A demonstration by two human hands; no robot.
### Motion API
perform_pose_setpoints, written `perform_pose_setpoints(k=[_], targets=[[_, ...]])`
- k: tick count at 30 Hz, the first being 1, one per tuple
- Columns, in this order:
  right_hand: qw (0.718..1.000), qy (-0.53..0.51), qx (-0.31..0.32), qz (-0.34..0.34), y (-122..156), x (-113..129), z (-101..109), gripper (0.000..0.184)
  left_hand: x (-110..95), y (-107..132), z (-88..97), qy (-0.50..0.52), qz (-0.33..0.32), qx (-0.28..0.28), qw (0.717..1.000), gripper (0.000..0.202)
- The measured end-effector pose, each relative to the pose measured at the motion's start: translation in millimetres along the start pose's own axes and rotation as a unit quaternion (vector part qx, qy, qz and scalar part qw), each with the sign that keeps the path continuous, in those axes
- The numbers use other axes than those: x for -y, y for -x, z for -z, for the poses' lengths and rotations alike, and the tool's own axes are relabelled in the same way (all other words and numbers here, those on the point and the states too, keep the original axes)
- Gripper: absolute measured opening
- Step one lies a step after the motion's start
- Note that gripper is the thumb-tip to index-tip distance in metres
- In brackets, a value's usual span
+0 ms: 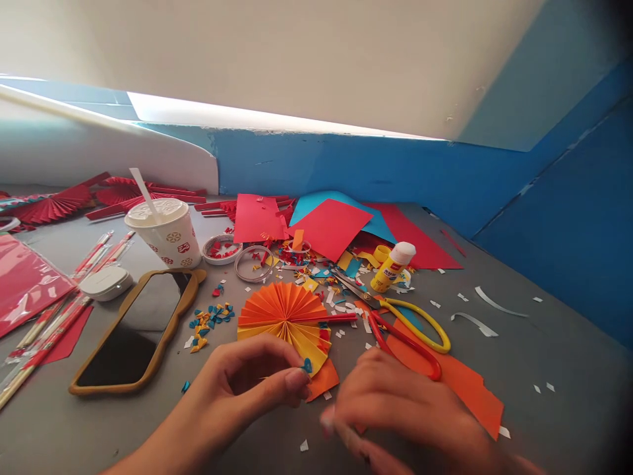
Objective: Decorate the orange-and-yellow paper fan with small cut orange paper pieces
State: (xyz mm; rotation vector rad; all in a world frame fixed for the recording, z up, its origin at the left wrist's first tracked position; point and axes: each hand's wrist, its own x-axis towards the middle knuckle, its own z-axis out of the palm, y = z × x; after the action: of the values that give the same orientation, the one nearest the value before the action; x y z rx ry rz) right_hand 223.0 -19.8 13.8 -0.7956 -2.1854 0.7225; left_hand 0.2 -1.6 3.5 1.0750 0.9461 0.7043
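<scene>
Between thumb and forefinger, my left hand (262,382) pinches a small blue folded paper piece (307,365). My right hand (395,409) is a little to the right, fingers bent and smeared by motion, so whether it holds anything is unclear. Just beyond my left hand lies a round pleated paper fan (283,307), orange in its upper half and yellow below, with a red stick at its right side. Scissors (410,330) with one yellow and one red handle loop rest beyond my right hand. A pile of small blue and yellow folded pieces (212,320) sits left of the fan.
A phone in a brown case (138,333), a white earbud case (106,282) and a lidded cup with straw (165,231) stand left. A glue stick (393,267), tape rolls (253,264), red sheets (331,227) and an orange sheet (469,386) lie around, with scattered scraps.
</scene>
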Motion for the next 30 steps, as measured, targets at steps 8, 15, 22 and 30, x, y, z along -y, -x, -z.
perform_pose_setpoints(k=[8, 15, 22, 30], targets=[[0.988, -0.054, -0.008, -0.142, 1.9, 0.9, -4.0, 0.019, 2.4, 1.0, 1.8, -0.001, -0.003, -0.025, 1.0, 0.016], [0.984, -0.093, -0.006, -0.153, 12.5, 4.6, -9.0, 0.058, 6.3, -3.7, 2.3, 0.027, -0.012, -0.034, 0.999, 0.018], [0.994, -0.033, 0.007, -0.104, 10.3, 5.3, -7.2, 0.066, 9.0, -6.0, 1.1, 0.055, -0.011, -0.057, 0.997, 0.021], [0.995, -0.056, 0.029, -0.08, 8.3, 6.8, -6.1, 0.072, 10.5, -7.0, 3.4, 0.06, -0.011, -0.064, 0.996, 0.02]])
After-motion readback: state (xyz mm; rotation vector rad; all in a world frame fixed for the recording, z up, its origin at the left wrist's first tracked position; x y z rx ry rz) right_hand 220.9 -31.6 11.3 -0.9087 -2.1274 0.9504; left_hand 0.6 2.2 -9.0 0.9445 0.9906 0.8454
